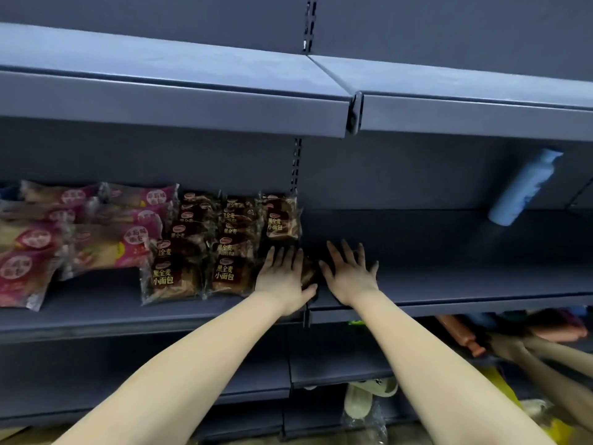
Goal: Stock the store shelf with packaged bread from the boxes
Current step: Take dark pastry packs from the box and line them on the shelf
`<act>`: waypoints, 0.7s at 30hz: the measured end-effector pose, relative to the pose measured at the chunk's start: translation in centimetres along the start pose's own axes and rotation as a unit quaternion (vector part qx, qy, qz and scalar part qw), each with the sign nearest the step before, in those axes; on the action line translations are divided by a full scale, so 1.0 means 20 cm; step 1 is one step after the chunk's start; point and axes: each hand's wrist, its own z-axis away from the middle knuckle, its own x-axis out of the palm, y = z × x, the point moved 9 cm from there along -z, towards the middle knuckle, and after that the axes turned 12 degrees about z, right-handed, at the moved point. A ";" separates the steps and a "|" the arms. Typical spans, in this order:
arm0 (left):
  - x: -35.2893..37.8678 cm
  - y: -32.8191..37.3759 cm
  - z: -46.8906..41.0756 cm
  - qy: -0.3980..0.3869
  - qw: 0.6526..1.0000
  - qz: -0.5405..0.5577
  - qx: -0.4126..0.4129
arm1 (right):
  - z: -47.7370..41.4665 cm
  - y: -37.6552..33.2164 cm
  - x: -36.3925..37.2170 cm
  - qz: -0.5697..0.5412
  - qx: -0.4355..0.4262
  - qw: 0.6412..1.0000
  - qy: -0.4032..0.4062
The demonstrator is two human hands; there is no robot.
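Left hand (282, 275) flat on brown bread pack (308, 273), right hand (350, 273) beside it — fingers spread, grey shelf (449, 252)

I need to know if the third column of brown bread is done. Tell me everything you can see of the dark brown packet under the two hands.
The dark brown plastic bread packet is mostly hidden; only a glossy, crinkled strip shows between the hands. It seems to lie flat on the grey metal shelf, in front of the rightmost column of similar brown packets, near the shelf joint. The left hand rests on it with straight fingers. The right hand lies flat beside it, thumb at its right edge. Its label cannot be seen.
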 end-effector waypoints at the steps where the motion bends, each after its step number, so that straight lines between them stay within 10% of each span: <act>1: 0.01 0.00 -0.01 -0.008 1.000 -0.002 0.001 | 0.00 0.00 0.00 0.004 0.004 1.000 -0.006; 21: -0.29 -0.16 -0.11 0.006 0.994 -0.003 0.112 | 0.08 -0.34 -0.10 0.135 -0.269 0.953 0.021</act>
